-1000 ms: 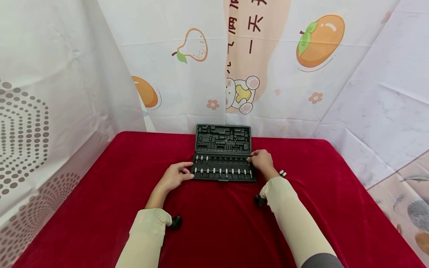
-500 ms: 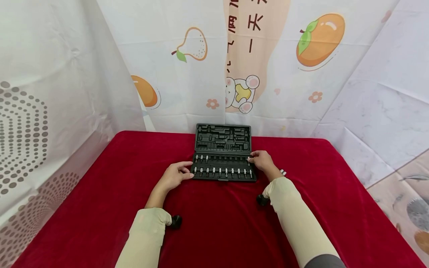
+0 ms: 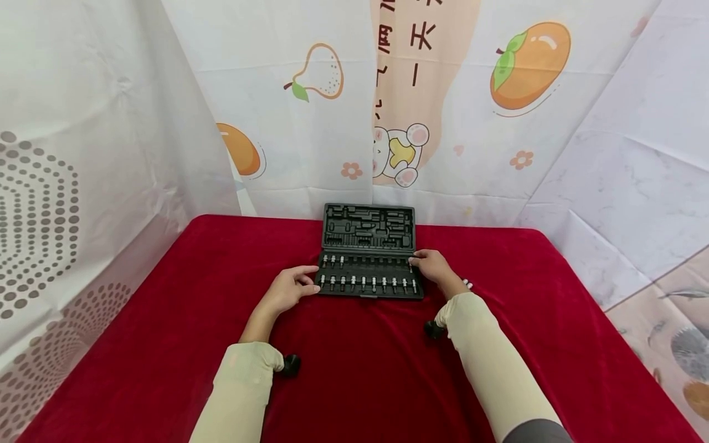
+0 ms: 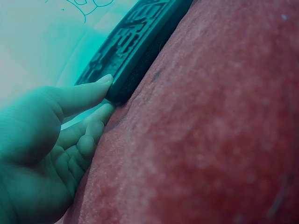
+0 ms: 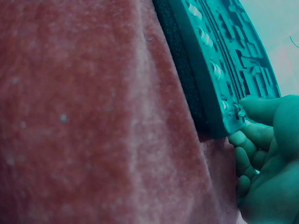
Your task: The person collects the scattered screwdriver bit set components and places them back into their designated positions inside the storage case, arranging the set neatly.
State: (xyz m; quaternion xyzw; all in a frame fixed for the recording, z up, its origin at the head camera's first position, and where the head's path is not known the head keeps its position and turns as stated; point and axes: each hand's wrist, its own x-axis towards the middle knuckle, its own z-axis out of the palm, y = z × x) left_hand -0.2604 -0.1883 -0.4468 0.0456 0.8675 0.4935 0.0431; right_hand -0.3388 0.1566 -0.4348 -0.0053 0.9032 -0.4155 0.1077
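An unfolded black socket case (image 3: 365, 274) lies on the red cloth, with silver bit sockets (image 3: 373, 284) in its front row and a few at the left of the back row. At its left edge rests my left hand (image 3: 285, 290), thumb and index fingertips touching the side and spread apart; the left wrist view shows its thumb (image 4: 88, 95) at the case's corner. My right hand (image 3: 434, 266) pinches a bit socket (image 5: 239, 112) at the right end of the back row. Its fingers partly cover that piece, so how deep it sits cannot be told.
The moulded lid (image 3: 368, 229) stands raised at the back, near a printed curtain (image 3: 443, 203). Small silver pieces (image 3: 468, 283) lie on the red cloth (image 3: 354, 369) beyond the right forearm, partly hidden by it. Black wrist devices (image 3: 434, 330) stick out under the sleeves.
My right forearm has shifted slightly right and covers more of the loose silver pieces. The right fingers stay at the same slot, pinching the bit socket. My left hand holds its place.
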